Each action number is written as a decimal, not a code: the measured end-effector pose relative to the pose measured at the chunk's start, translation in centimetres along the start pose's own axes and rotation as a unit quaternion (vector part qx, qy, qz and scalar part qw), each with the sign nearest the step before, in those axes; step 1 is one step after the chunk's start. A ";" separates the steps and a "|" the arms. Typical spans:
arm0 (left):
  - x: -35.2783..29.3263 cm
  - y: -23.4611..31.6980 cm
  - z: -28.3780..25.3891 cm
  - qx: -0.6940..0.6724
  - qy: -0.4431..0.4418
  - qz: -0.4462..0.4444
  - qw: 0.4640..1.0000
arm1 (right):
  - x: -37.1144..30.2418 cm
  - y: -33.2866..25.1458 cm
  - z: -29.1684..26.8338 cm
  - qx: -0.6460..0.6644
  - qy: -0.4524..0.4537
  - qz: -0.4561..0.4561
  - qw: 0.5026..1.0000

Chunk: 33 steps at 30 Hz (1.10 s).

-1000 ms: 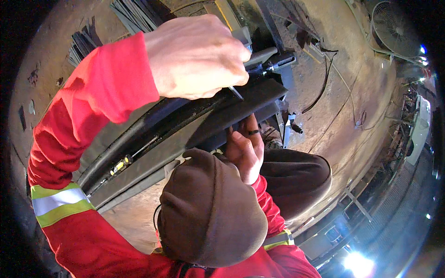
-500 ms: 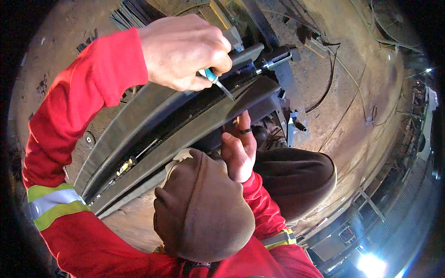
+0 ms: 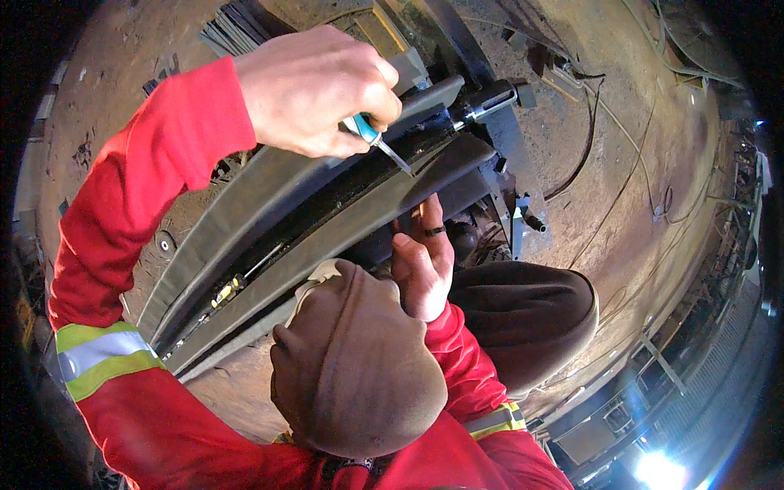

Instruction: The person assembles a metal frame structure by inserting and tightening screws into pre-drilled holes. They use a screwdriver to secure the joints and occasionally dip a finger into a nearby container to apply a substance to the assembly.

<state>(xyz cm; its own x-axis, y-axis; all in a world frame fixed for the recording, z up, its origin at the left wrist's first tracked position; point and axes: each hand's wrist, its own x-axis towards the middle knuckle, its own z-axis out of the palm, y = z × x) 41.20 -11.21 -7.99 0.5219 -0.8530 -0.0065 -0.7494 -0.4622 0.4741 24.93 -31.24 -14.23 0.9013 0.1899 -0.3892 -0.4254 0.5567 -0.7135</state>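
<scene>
My left hand [image 3: 322, 94] is closed on a screwdriver [image 3: 361, 126] with a teal-and-white handle and a slim metal shaft. Its tip points down at the top of a long, curved dark metal beam [image 3: 359, 208], close to the beam's wider right end. Below that end, my right hand [image 3: 425, 265] is raised, with a dark ring on one finger. Its fingertips press against the near side of the beam and partly disappear under it. Whether a small dark thing sits between thumb and fingers, I cannot make out.
A yellow-handled screwdriver [image 3: 229, 290] lies in the dark channel between the beam and a second curved beam [image 3: 237, 212]. A slotted metal cylinder [image 3: 492, 100] projects at the right end. Flat bars [image 3: 241, 33] are stacked at far left. Cables cross the brown floor [image 3: 629, 196].
The view has shifted slightly. Both hands keep nearly the same places, and the screwdriver tip stays at the same spot on the beam.
</scene>
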 end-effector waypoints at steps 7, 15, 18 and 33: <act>0.1 -0.4 0.4 -0.034 0.014 0.009 0.999 | 0.1 0.7 -0.7 -0.022 -0.008 -0.016 1.000; 0.5 -0.2 0.2 -0.026 -0.012 0.005 1.000 | 0.2 0.5 -0.6 -0.027 -0.022 -0.021 0.999; 0.6 0.4 0.0 0.006 -0.018 0.005 1.000 | 0.3 0.4 -0.6 -0.020 -0.031 -0.022 0.999; 1.7 1.3 0.0 -0.012 -0.100 -0.083 0.991 | 0.2 0.5 -0.1 -0.039 -0.007 -0.017 0.999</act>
<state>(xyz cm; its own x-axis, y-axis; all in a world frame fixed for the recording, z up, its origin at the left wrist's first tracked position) 41.16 -13.28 -7.39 0.5437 -0.7982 -0.2594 -0.6488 -0.5957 0.4735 24.84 -30.98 -14.73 0.9159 0.1845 -0.3566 -0.3999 0.4978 -0.7696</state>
